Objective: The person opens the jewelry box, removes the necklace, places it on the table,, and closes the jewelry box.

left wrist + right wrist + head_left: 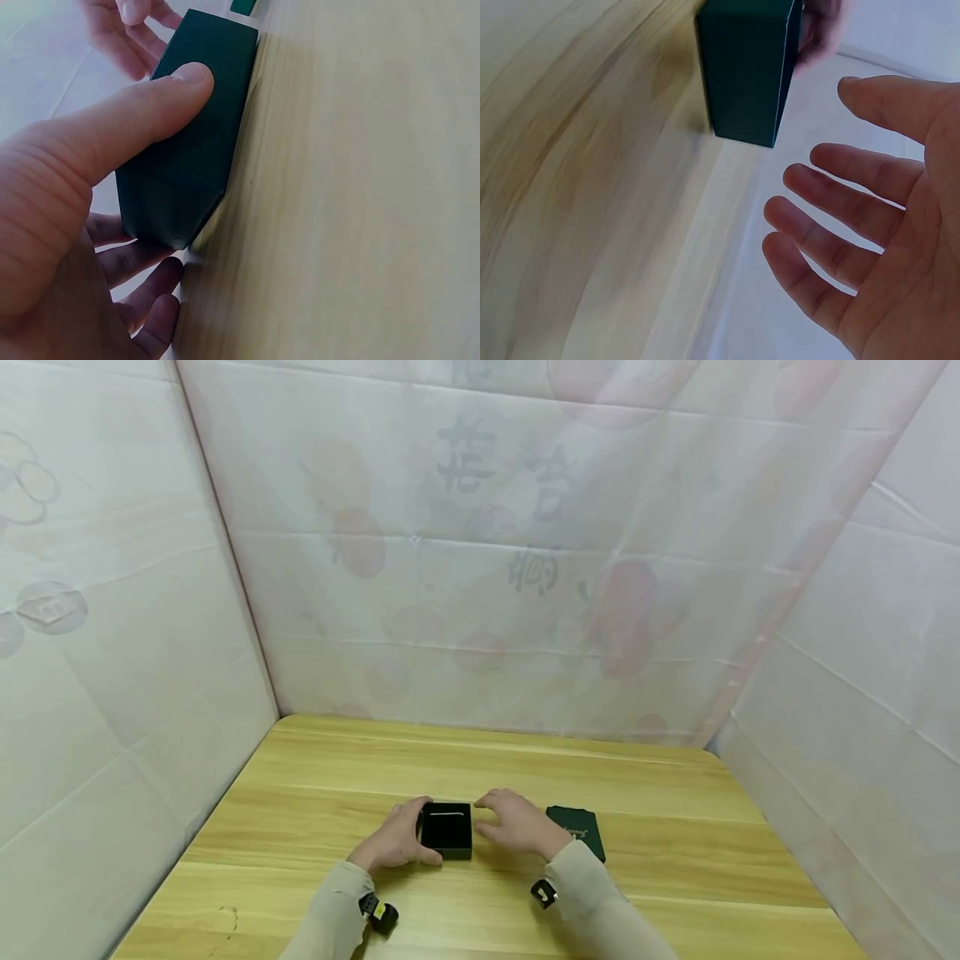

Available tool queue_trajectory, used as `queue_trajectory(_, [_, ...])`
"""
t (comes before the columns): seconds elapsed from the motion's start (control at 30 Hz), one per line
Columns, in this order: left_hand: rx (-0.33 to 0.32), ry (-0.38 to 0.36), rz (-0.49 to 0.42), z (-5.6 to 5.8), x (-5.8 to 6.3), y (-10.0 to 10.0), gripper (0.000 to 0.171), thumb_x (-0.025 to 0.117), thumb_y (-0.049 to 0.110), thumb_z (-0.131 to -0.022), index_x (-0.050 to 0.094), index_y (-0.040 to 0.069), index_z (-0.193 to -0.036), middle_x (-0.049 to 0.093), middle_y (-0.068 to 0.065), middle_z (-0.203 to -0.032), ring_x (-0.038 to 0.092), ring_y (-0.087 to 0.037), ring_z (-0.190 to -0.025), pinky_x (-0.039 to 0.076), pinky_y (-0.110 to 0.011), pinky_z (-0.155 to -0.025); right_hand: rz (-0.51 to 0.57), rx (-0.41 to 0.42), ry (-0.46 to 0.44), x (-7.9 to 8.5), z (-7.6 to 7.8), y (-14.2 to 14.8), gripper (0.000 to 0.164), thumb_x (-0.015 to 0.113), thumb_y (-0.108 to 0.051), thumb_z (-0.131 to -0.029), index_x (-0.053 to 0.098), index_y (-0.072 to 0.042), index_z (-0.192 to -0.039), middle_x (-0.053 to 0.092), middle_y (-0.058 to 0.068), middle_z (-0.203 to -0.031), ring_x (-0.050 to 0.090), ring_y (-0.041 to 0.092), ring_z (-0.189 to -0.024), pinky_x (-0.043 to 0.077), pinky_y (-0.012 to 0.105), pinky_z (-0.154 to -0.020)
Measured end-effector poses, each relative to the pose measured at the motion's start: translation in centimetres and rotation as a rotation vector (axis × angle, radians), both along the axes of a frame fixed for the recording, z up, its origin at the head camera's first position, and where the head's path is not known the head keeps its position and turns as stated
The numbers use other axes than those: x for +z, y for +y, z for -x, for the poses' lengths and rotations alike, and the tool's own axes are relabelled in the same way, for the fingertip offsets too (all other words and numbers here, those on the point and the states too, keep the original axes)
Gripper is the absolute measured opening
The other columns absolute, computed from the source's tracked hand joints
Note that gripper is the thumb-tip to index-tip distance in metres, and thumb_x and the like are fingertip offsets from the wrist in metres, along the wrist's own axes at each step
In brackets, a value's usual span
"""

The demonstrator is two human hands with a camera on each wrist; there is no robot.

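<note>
1. Grip: I see the left hand (pixel 397 842) curled round the open box (pixel 456 853) on the table (pixel 315 764); squeezing unevenly could tip it.
2. Inside, near the far edge, lies a thin pale strip (pixel 447 814), too small to identify; tilting might slide it out.
3. The right hand (pixel 519 823), spread, holds nothing just beside the box; a careless sweep could shove it.
4. Farther right, a dipping sleeve (pixel 600 893) could drag the green lettered piece (pixel 581 827).
</note>
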State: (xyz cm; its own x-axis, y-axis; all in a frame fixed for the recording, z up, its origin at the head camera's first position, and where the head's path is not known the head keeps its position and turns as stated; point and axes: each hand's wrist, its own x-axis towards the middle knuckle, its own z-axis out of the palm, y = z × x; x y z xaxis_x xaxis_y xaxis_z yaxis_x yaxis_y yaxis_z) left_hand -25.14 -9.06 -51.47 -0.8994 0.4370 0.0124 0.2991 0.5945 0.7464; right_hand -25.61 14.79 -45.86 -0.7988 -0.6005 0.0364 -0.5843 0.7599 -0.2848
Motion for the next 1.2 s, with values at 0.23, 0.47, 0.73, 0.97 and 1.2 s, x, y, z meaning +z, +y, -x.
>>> queue_trajectory(0.23, [-0.001, 0.016, 0.001, 0.0, -0.1, 0.0, 0.098, 0.076, 0.043, -0.063, 0.025, 0.004, -0.137, 0.034, -0.014, -0.131, 0.034, -0.030, -0.112, 0.034, -0.048, -0.086, -0.019, 0.009, 0.009, -0.2, 0.0, -1.0, 0.039, 0.054, -0.032, -0.087, 0.054, -0.010, -0.119, 0.052, 0.002, -0.116, 0.047, 0.020, -0.108, 0.040, 0.037, -0.087])
queue_trajectory(0.47, [0.003, 0.020, 0.004, 0.0, 0.1, 0.0, 0.098, 0.076, 0.042, -0.063, 0.025, 0.004, -0.137, 0.034, -0.014, -0.131, 0.034, -0.029, -0.112, 0.034, -0.048, -0.086, -0.039, 0.029, 0.018, -0.4, 0.0, -1.8, 0.040, 0.055, -0.033, -0.086, 0.055, -0.009, -0.118, 0.053, 0.002, -0.115, 0.049, 0.018, -0.105, 0.041, 0.035, -0.085])
queue_trajectory(0.73, [-0.003, 0.024, 0.002, 0.0, 0.0, 0.0, 0.097, 0.076, 0.043, -0.063, 0.026, 0.003, -0.136, 0.033, -0.015, -0.132, 0.033, -0.031, -0.112, 0.034, -0.048, -0.086, -0.081, 0.021, 0.048, -1.2, 0.2, -2.6, 0.035, 0.057, -0.032, -0.085, 0.058, -0.011, -0.113, 0.056, -0.001, -0.107, 0.051, 0.014, -0.095, 0.044, 0.032, -0.080])
queue_trajectory(0.97, [0.012, 0.014, 0.012, 0.0, 0.0, 0.1, 0.098, 0.077, 0.043, -0.062, 0.026, 0.006, -0.137, 0.033, -0.013, -0.132, 0.034, -0.029, -0.112, 0.034, -0.047, -0.087, -0.158, -0.033, 0.074, -1.3, -0.2, -3.3, 0.036, 0.058, -0.033, -0.084, 0.059, -0.011, -0.113, 0.056, -0.001, -0.107, 0.051, 0.016, -0.093, 0.044, 0.032, -0.078])
queue_trajectory(1.2, [0.011, 0.009, 0.001, 0.0, 0.1, 0.1, 0.097, 0.077, 0.042, -0.062, 0.027, 0.006, -0.136, 0.035, -0.012, -0.130, 0.035, -0.029, -0.110, 0.035, -0.047, -0.085, -0.194, -0.055, 0.083, -1.1, -0.4, -4.0, 0.035, 0.058, -0.032, -0.084, 0.059, -0.010, -0.111, 0.056, 0.001, -0.104, 0.052, 0.017, -0.092, 0.045, 0.033, -0.078])
